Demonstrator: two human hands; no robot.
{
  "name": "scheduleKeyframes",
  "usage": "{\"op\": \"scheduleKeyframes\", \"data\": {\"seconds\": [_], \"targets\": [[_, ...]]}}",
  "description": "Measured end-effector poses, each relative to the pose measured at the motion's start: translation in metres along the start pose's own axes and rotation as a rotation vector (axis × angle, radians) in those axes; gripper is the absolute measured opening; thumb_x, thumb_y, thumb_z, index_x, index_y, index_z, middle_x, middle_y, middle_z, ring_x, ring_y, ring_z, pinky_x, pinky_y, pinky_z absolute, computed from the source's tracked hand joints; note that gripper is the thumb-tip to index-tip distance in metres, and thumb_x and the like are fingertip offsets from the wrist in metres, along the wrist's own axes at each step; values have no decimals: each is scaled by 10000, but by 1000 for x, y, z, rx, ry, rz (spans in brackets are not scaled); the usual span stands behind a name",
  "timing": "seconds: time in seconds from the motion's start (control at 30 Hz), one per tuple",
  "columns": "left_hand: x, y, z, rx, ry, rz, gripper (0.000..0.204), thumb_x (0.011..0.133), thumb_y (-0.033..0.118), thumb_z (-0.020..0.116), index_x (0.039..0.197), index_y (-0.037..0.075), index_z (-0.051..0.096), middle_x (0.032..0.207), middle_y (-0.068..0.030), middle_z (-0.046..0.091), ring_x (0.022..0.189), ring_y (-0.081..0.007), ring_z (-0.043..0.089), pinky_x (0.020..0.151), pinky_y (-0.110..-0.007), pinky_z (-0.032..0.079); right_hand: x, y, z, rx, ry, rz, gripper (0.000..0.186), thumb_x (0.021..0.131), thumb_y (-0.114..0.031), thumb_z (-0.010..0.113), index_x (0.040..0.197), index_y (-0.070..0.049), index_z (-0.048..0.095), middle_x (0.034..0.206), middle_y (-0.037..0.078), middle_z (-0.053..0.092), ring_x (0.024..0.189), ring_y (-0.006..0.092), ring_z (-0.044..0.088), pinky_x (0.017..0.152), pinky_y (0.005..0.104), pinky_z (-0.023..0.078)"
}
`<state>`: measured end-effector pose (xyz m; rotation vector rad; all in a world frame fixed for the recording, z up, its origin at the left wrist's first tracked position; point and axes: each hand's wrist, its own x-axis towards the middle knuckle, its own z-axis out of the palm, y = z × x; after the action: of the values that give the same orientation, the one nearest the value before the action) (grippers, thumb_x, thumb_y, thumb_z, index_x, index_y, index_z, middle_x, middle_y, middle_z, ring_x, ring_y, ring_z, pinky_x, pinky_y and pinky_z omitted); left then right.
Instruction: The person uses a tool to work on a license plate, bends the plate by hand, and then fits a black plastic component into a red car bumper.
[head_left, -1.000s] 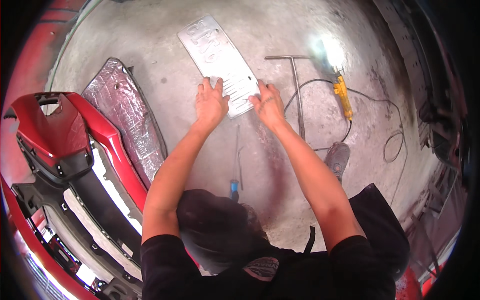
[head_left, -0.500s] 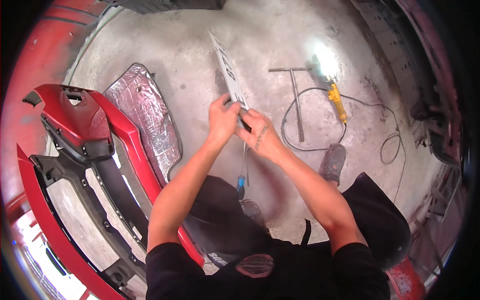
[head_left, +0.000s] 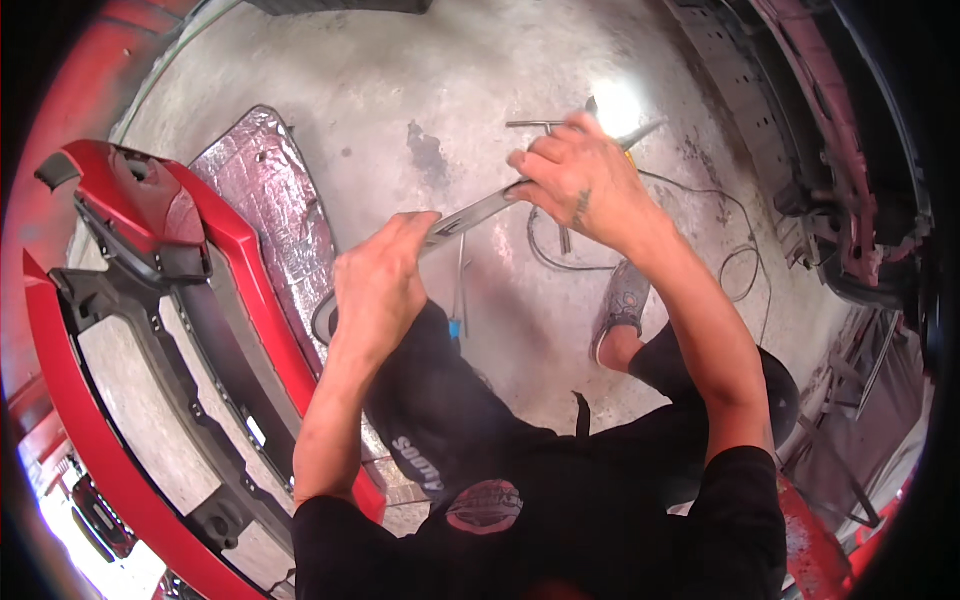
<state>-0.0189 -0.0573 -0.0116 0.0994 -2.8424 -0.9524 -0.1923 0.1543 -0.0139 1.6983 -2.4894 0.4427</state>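
Note:
I hold a thin metal plate (head_left: 470,213), seen nearly edge-on, raised at a slant across the middle. My left hand (head_left: 385,280) is closed on its lower-left part. My right hand (head_left: 580,180) grips it farther up to the right, with some fingers blurred. Below the plate, a screwdriver with a blue handle (head_left: 455,329) lies on the floor beside a thin rod. Behind my right hand are a T-handle tool (head_left: 527,123) and a glowing work light (head_left: 618,108) with its cable, both partly hidden by it.
A red and black bumper (head_left: 240,245) lies along my left, next to a foil-faced panel (head_left: 272,160). A dark vehicle body with exposed metal (head_left: 860,230) lines the right. My legs and shoe (head_left: 623,300) are below the plate on the concrete floor (head_left: 380,100).
The plate has left its flat, face-up position, turned edge-on and swung to slant up to the right. My right hand has moved up and right, my left hand down and left.

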Motion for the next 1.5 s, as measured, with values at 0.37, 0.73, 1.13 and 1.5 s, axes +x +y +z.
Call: {"op": "scheduleKeyframes", "data": {"seconds": [0.37, 0.73, 1.13, 1.5], "targets": [[-83, -28, -53, 203, 109, -122, 183, 810, 52, 801, 980, 49, 734, 896, -107, 736, 842, -323, 687, 798, -421, 510, -12, -105, 12, 279, -114, 186, 113, 873, -177, 704, 854, -76, 657, 758, 85, 625, 783, 309, 669, 674, 442, 536], [-100, -16, -47, 232, 167, -18, 207, 784, 28, 790, 976, 59, 719, 921, -66, 718, 909, -265, 672, 970, -426, 442, 5, -146, 38, 528, -30, -4, 198, 849, -102, 695, 1045, -105, 723, 828, 71, 642, 788, 294, 657, 674, 418, 544], [-122, -43, -58, 182, 472, -266, 667, 775, 163, 892, 1359, 49, 589, 1398, -170, 528, 1242, -345, 566, 1107, -506, 415, 17, -147, 31, 597, -188, -55, 445, 832, 9, 634, 1258, -104, 694, 956, 67, 650, 871, 298, 652, 685, 404, 556], [-130, -64, -32, -718, 590, -578, 794, 737, 240, 957, 1321, 20, 466, 1251, -110, 497, 1093, -199, 595, 907, -354, 596, 22, -159, 42, 735, -176, -186, 488, 830, 49, 644, 1313, -16, 622, 982, 98, 622, 872, 319, 636, 642, 419, 546]]}}
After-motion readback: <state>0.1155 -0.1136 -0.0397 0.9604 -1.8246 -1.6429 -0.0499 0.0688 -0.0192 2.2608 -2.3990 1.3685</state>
